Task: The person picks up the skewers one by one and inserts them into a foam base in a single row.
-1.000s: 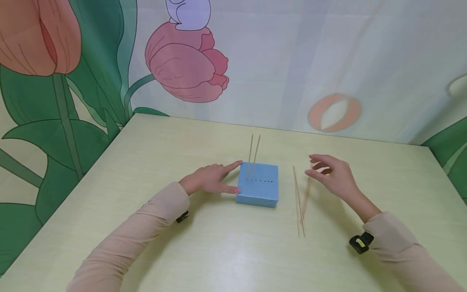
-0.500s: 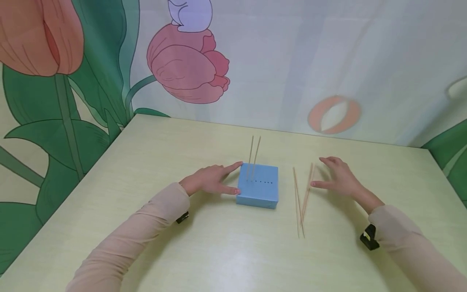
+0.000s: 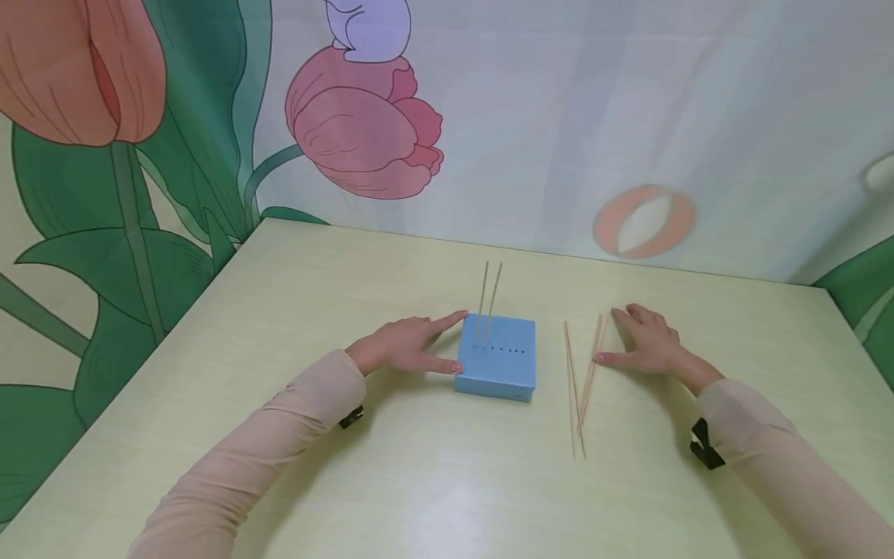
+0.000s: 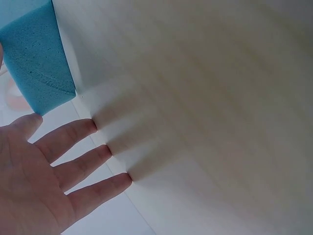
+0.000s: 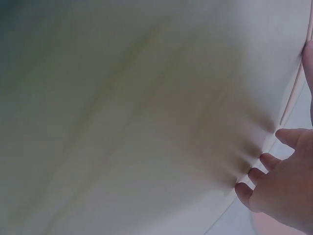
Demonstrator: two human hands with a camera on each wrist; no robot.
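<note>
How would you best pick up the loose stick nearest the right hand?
Probably pinch the stick lightly toward its far end, coming from the right, where the right hand is. It is thin and lies flat on the table; its near end closes in on the left pair of loose sticks, while its far end is apart from them.

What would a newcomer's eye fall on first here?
Probably the blue block on the table, with two thin sticks standing in it. Loose sticks lie to its right, by the right hand; the left hand touches its left side. Behind, a pink tulip also stands out.
</note>
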